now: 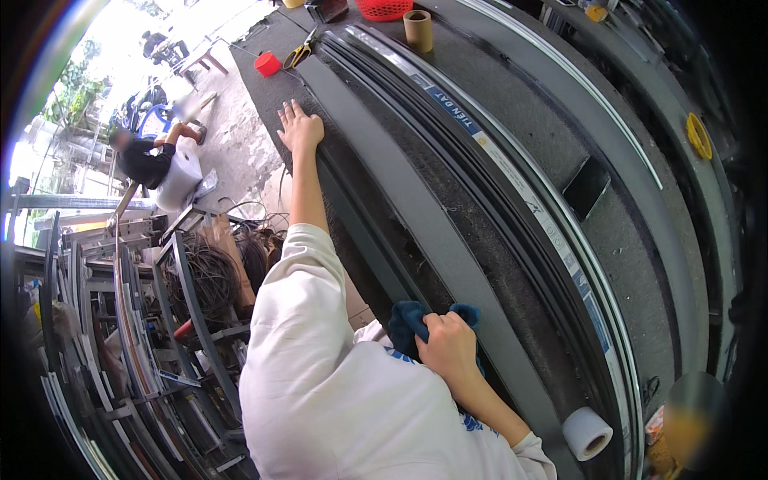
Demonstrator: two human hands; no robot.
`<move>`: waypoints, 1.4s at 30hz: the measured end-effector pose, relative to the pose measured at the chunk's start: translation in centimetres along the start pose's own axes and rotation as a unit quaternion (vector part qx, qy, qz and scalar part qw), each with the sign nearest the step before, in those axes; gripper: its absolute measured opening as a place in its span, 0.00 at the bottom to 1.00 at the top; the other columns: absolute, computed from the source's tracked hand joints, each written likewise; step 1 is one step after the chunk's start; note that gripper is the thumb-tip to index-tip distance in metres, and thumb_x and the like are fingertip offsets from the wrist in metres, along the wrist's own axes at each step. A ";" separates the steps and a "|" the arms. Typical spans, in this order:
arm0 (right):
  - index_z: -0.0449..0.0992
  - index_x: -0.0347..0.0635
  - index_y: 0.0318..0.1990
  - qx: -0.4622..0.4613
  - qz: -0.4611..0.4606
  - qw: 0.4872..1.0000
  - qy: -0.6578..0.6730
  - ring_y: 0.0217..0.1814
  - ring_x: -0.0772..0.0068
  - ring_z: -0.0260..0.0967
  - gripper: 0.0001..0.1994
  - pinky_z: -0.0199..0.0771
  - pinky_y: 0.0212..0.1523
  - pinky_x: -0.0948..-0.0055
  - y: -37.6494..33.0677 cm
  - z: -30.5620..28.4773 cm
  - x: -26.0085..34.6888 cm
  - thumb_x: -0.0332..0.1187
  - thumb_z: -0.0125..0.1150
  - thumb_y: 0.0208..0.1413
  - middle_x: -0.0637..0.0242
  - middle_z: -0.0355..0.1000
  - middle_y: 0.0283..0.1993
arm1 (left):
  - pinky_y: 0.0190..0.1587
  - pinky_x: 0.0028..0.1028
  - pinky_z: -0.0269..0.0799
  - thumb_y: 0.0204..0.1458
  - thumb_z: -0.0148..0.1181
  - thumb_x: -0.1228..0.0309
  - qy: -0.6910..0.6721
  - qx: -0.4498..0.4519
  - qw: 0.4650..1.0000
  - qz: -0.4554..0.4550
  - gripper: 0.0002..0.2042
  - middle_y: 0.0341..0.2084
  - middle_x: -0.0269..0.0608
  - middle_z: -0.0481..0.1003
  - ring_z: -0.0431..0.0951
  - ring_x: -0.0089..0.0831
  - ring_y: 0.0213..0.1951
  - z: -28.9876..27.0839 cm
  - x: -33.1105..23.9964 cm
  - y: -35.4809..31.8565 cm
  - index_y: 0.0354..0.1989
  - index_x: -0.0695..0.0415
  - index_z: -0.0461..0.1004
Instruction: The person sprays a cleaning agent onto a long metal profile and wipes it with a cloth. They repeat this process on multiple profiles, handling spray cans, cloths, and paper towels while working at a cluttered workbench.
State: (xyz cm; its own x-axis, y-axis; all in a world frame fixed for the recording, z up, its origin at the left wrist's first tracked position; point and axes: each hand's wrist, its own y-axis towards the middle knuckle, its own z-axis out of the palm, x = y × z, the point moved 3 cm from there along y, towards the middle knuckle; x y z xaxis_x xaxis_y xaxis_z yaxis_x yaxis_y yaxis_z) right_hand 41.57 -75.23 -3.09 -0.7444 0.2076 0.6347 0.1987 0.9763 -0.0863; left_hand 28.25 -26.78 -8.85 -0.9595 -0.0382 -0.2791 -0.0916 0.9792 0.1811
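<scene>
My left hand point(302, 128) lies flat with its fingers spread, near the far end of a long dark grey metal profile point(364, 220) along the table's left edge. Close to my body, my right hand point(448, 346) is closed on a dark blue cloth point(410, 322). The cloth bunches out on both sides of the fingers and sits over the same profile. To the right of this profile, a wider flat grey profile point(424, 204) runs lengthwise, with several black and film-covered strips point(480, 160) beyond it.
Yellow-handled scissors point(299, 54), a red cap point(267, 64), a cardboard tube point(418, 32) and a red basket point(384, 8) stand at the far end. A phone point(587, 187), yellow tape point(698, 136) and white film roll point(587, 434) lie rightward. Metal racks point(136, 336) fill the left; a person point(148, 160) sits beyond.
</scene>
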 end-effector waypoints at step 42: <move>0.80 0.32 0.41 -0.240 0.043 0.968 -0.063 0.39 0.49 0.73 0.19 0.74 0.44 0.58 0.6 2.8 3.8 0.14 0.61 0.36 0.54 0.77 0.37 | 0.46 0.42 0.75 0.55 0.57 0.60 -0.244 -0.014 0.954 0.175 0.15 0.33 0.55 0.81 0.82 0.51 0.40 -2.4 7.7 7.5 0.34 0.60 0.84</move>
State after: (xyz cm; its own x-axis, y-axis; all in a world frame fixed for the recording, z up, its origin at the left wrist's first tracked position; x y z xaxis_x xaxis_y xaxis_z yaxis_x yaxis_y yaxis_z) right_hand 37.10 -73.65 -2.87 -0.7779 0.3213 0.5400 0.5139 0.8199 0.2524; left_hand 19.50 -20.15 -7.41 -0.6950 0.3939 -0.6015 0.1970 0.9089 0.3675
